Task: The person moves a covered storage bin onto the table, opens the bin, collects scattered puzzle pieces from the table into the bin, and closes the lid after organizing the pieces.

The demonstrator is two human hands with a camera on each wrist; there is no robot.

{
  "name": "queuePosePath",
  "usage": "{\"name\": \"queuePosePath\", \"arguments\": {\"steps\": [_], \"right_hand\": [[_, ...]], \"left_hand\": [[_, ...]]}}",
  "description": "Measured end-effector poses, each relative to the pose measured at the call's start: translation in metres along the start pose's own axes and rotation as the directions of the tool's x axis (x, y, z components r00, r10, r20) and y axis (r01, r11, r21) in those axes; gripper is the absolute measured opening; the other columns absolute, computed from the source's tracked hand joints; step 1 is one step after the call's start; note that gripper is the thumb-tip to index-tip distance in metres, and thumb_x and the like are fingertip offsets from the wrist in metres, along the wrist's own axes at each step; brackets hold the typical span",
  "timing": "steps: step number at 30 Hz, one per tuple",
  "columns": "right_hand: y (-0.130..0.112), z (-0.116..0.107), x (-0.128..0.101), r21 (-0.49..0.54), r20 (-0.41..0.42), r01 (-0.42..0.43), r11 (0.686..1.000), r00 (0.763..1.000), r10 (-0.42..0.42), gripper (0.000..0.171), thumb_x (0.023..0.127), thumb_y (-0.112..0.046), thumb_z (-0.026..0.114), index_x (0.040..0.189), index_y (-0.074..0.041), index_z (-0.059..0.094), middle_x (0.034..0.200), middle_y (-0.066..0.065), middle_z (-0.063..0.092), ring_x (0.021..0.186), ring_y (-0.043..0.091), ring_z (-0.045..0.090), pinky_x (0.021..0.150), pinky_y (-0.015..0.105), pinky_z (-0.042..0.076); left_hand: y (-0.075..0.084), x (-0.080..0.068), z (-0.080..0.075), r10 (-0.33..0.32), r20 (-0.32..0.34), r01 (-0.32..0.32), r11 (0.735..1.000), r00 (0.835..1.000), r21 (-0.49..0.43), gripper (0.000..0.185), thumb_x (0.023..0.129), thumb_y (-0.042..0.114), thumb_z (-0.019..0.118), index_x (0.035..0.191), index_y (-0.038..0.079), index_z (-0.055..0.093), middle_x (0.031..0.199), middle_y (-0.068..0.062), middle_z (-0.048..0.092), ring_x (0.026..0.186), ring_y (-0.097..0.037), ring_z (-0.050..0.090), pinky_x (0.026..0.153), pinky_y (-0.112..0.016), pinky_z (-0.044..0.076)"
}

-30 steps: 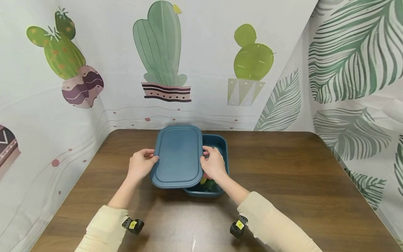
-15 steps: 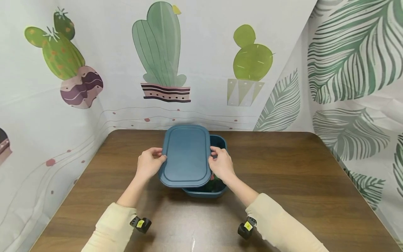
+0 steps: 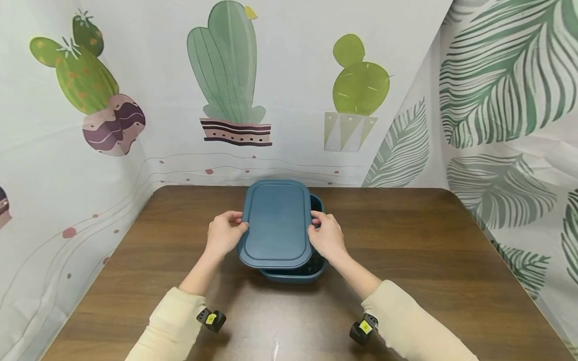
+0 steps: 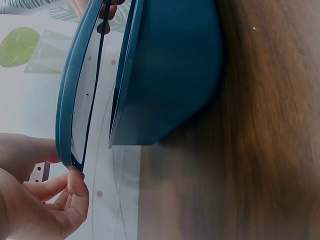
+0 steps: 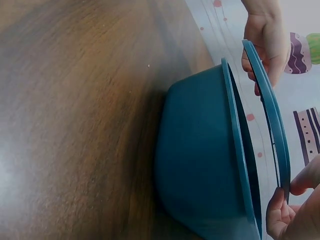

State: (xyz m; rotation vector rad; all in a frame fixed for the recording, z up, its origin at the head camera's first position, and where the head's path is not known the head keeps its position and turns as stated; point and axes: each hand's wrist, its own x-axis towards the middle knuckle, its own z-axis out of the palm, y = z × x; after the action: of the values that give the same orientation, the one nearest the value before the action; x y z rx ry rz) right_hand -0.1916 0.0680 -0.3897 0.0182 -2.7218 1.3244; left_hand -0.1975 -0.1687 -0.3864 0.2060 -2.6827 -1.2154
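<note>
A blue rectangular lid [image 3: 279, 223] with rounded corners is held above a matching blue container [image 3: 293, 276]. My left hand [image 3: 226, 233] pinches the lid's left edge between thumb and fingers; my right hand [image 3: 327, 236] pinches the right edge the same way. Both wrist views show a gap between the lid [image 4: 67, 95] and the container's rim [image 5: 235, 120]. Seen from the head, the lid sits somewhat left of the container, leaving a strip of its dark inside showing at the right and front. The contents are mostly hidden beneath the lid.
The container stands on a brown wooden table [image 3: 406, 260], near its back edge. Behind the table hangs a white cloth [image 3: 298, 75] printed with cacti and leaves. A small black camera is strapped at each sleeve cuff.
Both hands have carried the lid to the right, so it covers more of the container. The coloured contents visible earlier are now mostly covered. The container has stayed in place.
</note>
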Motion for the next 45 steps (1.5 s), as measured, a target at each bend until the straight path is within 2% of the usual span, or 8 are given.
{"name": "queuePosePath", "arguments": {"steps": [9, 21, 33, 45], "right_hand": [[0.007, -0.009, -0.001, -0.016, 0.007, -0.006, 1.000, 1.000, 0.006, 0.040, 0.086, -0.010, 0.055, 0.125, -0.002, 0.055, 0.103, 0.013, 0.057, 0.085, 0.022, 0.062, 0.072, 0.035, 0.050], [0.020, -0.017, -0.006, -0.039, 0.015, -0.033, 0.999, 0.999, 0.033, 0.041, 0.084, -0.006, 0.053, 0.124, -0.001, 0.055, 0.104, 0.014, 0.057, 0.088, 0.023, 0.064, 0.075, 0.037, 0.049], [0.032, -0.014, -0.008, -0.038, 0.005, -0.033, 0.999, 0.999, 0.034, 0.040, 0.083, -0.008, 0.053, 0.122, 0.001, 0.057, 0.101, 0.013, 0.058, 0.086, 0.024, 0.064, 0.075, 0.037, 0.049], [0.037, -0.013, -0.007, -0.048, 0.026, -0.053, 0.997, 0.998, 0.055, 0.041, 0.084, -0.009, 0.054, 0.124, -0.003, 0.056, 0.104, 0.012, 0.058, 0.088, 0.022, 0.064, 0.079, 0.038, 0.048]], "left_hand": [[0.005, -0.001, 0.010, 0.005, 0.014, -0.006, 1.000, 1.000, 0.004, 0.029, 0.078, 0.017, 0.066, 0.104, 0.005, 0.067, 0.090, -0.008, 0.068, 0.082, -0.022, 0.065, 0.072, -0.034, 0.045], [0.008, -0.005, 0.025, 0.004, 0.054, -0.004, 1.000, 0.999, -0.001, 0.029, 0.077, 0.016, 0.066, 0.103, 0.004, 0.067, 0.089, -0.007, 0.067, 0.082, -0.020, 0.065, 0.071, -0.034, 0.047], [0.008, -0.007, 0.029, 0.007, 0.080, -0.007, 1.000, 0.997, -0.003, 0.029, 0.077, 0.016, 0.067, 0.104, 0.003, 0.067, 0.089, -0.007, 0.067, 0.084, -0.021, 0.066, 0.074, -0.036, 0.048], [0.004, -0.008, 0.034, 0.007, 0.092, -0.006, 1.000, 0.996, -0.004, 0.029, 0.077, 0.016, 0.068, 0.103, 0.003, 0.067, 0.087, -0.007, 0.067, 0.082, -0.020, 0.065, 0.072, -0.035, 0.049]]}}
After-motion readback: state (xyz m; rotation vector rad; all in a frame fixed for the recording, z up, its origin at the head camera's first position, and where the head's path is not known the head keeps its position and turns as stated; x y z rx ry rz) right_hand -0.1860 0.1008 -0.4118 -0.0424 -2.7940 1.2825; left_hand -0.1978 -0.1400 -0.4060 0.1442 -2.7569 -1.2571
